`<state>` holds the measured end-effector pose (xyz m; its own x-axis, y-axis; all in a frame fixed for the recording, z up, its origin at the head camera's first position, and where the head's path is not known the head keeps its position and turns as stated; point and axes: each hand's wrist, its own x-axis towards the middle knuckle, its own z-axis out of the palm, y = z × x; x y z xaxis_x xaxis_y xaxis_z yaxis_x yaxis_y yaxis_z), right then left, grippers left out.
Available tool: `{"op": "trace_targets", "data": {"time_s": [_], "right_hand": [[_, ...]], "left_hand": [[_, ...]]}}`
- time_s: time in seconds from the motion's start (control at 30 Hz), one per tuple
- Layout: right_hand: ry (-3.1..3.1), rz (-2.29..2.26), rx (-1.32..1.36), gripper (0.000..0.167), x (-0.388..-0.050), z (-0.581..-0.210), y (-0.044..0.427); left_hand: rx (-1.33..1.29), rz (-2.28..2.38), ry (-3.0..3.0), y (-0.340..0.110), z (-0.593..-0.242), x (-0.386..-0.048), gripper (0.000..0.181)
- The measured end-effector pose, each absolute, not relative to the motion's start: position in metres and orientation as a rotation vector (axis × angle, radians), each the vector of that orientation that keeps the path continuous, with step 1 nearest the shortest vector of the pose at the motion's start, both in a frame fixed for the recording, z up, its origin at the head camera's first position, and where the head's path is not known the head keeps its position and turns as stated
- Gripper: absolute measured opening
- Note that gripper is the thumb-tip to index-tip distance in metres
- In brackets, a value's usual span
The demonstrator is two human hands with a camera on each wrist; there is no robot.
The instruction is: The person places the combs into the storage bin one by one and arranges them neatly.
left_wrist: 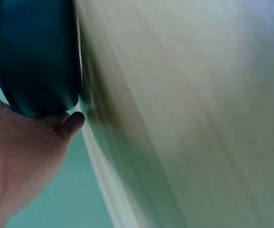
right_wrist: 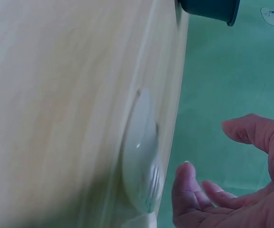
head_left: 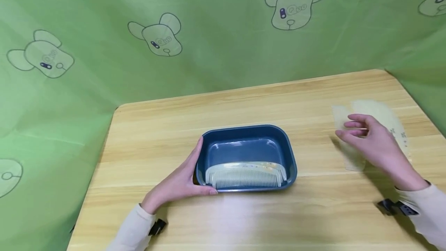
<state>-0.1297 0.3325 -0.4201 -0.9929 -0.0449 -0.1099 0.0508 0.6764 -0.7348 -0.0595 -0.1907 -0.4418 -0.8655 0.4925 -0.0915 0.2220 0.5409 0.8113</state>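
Observation:
A dark blue rectangular box [head_left: 244, 129] sits on the table, and my left hand [head_left: 181, 181] grips its left end, thumb along the near side. Inside, along the near wall, lies a pale comb [head_left: 247, 175] with its teeth toward me. On the right, my right hand [head_left: 376, 142] hovers with loosely bent fingers over a second pale comb [head_left: 355, 162] and a broad, rounded pale piece [head_left: 376, 111] with small marks. Thumb and fingers stand apart in the right wrist view, holding nothing. The hand partly hides both pale things in the head view.
The wood-grain table [head_left: 156, 127] has rounded far corners. Behind it and at both sides hangs a green curtain [head_left: 223, 49] printed with cartoon animal heads. A black strap piece [head_left: 397, 207] sits at the right sleeve, another [head_left: 158, 227] at the left.

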Motion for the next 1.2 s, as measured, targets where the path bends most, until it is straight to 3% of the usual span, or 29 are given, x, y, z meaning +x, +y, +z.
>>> {"op": "trace_targets", "data": {"time_s": [0.5, 0.6, 0.7, 0.77, 0.93, 1.2], "right_hand": [[2.800, -0.991, -0.026, 0.098, -0.135, -0.425, 0.349], [2.841, -0.946, -0.069, 0.089, -0.136, -0.426, 0.351], [2.897, -0.890, -0.125, 0.057, -0.136, -0.429, 0.352], [2.943, -0.850, -0.166, 0.045, -0.136, -0.431, 0.351], [3.008, -0.794, -0.214, 0.055, -0.133, -0.434, 0.349], [2.910, -0.761, -0.190, 0.050, -0.134, -0.432, 0.343]], "left_hand": [[0.566, 1.249, 2.469, -0.191, -0.440, -0.059, 0.145], [0.573, 1.244, 2.468, -0.191, -0.441, -0.059, 0.146], [0.577, 1.249, 2.462, -0.190, -0.442, -0.059, 0.145], [0.576, 1.251, 2.459, -0.190, -0.443, -0.059, 0.145], [0.570, 1.249, 2.458, -0.189, -0.444, -0.059, 0.145], [0.566, 1.260, 2.459, -0.188, -0.444, -0.058, 0.145]]}}
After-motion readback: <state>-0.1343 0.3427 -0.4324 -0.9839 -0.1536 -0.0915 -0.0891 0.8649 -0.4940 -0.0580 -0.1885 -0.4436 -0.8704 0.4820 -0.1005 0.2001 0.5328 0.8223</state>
